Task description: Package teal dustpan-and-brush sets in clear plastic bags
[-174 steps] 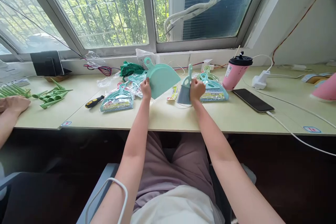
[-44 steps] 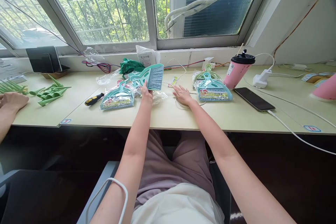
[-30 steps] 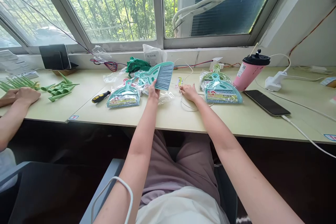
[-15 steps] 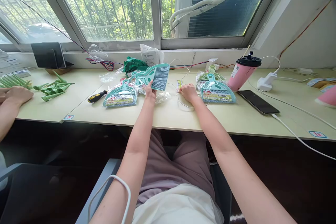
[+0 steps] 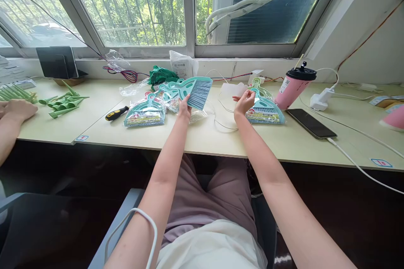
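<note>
Brush (image 5: 200, 93) is held raised above the bench (image 5: 202, 141), with its bristles turned to view, by the left hand (image 5: 184, 108), whose fingers are wrapped closed around the near edge. Wrapped set (image 5: 145, 112) is seen lying to the left of it, near the screwdriver (image 5: 116, 113). By the right hand (image 5: 245, 101), a pale sheet (image 5: 233, 89) appears to be held; the fingers are curled nearly together, though the exact pinch point cannot be made out. Right wrapped set (image 5: 265, 115) is partly covered by that hand. The step in hand is judged to be one-handed handling of the sheet while the brush is supported; for any next move, a light pinch and a steady left grip would be called for.
</note>
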`<act>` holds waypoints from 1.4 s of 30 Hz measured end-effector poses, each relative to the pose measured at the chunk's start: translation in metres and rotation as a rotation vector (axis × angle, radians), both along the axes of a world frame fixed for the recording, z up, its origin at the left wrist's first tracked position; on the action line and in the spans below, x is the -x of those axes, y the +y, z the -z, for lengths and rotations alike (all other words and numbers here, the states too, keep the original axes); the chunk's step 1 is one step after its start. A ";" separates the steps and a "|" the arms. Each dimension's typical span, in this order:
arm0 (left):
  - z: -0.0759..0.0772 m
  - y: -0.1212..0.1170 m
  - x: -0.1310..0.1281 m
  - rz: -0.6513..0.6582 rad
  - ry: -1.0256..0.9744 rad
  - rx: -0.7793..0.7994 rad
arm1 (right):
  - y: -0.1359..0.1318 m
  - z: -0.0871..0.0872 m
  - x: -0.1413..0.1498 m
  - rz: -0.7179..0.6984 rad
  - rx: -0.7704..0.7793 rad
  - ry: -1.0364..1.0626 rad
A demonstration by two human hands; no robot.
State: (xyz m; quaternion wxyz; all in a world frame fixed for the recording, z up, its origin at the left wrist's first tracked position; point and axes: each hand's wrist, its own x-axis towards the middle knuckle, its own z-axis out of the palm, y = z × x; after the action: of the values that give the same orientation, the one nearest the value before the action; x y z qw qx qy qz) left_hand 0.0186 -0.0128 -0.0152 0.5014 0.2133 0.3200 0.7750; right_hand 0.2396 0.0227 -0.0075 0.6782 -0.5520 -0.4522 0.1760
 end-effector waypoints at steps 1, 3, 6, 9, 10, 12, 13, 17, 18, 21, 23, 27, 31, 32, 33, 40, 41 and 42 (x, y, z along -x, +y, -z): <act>0.000 0.000 -0.002 -0.007 0.002 0.011 | -0.003 -0.002 0.002 -0.016 -0.058 -0.030; -0.001 0.000 -0.007 0.003 0.021 0.033 | -0.012 -0.005 0.010 -0.078 -0.163 -0.167; -0.004 -0.001 -0.013 0.036 0.043 0.036 | -0.028 -0.003 0.025 -0.263 -0.226 -0.471; -0.007 -0.001 -0.016 0.055 0.063 0.003 | -0.040 0.002 0.039 -0.400 -0.153 -0.847; -0.007 -0.001 -0.016 0.065 0.073 -0.011 | -0.043 0.003 0.042 -0.414 -0.133 -0.957; -0.007 -0.001 -0.017 0.080 0.091 -0.030 | -0.046 0.003 0.046 -0.399 -0.115 -1.133; -0.008 -0.001 -0.017 0.082 0.095 -0.033 | -0.047 0.003 0.047 -0.382 -0.118 -1.194; -0.009 -0.004 -0.018 0.077 0.106 -0.033 | -0.050 -0.002 0.049 -0.359 -0.155 -1.293; -0.009 -0.004 -0.018 0.085 0.120 -0.034 | -0.051 -0.003 0.049 -0.371 -0.165 -1.301; -0.009 -0.006 -0.021 0.126 0.166 -0.036 | -0.050 -0.003 0.050 -0.408 -0.206 -1.303; -0.009 -0.007 -0.021 0.153 0.187 -0.039 | -0.048 0.000 0.051 -0.419 -0.248 -1.283; -0.008 -0.007 -0.021 0.183 0.212 -0.031 | -0.043 0.005 0.050 -0.460 -0.320 -1.200; -0.006 -0.005 -0.018 0.170 0.218 -0.002 | -0.042 0.004 0.047 -0.474 -0.303 -1.043; -0.006 -0.004 -0.018 0.164 0.221 -0.007 | -0.041 0.004 0.046 -0.451 -0.285 -0.991; -0.006 -0.003 -0.017 0.159 0.224 -0.015 | -0.040 0.003 0.045 -0.418 -0.266 -0.935; -0.004 -0.002 -0.017 0.223 0.303 -0.030 | -0.005 0.008 0.024 -0.249 -0.123 -0.378; -0.004 -0.003 -0.017 0.251 0.325 -0.037 | 0.001 0.011 0.020 -0.279 -0.093 -0.291; -0.004 -0.004 -0.017 0.279 0.349 -0.046 | 0.007 0.014 0.016 -0.333 -0.056 -0.206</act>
State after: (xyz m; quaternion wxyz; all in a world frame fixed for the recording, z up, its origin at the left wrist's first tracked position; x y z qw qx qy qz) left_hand 0.0358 -0.0166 -0.0113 0.5359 0.3977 0.3516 0.6565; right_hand 0.2237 0.0298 -0.0212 0.6050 -0.4654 -0.6089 0.2158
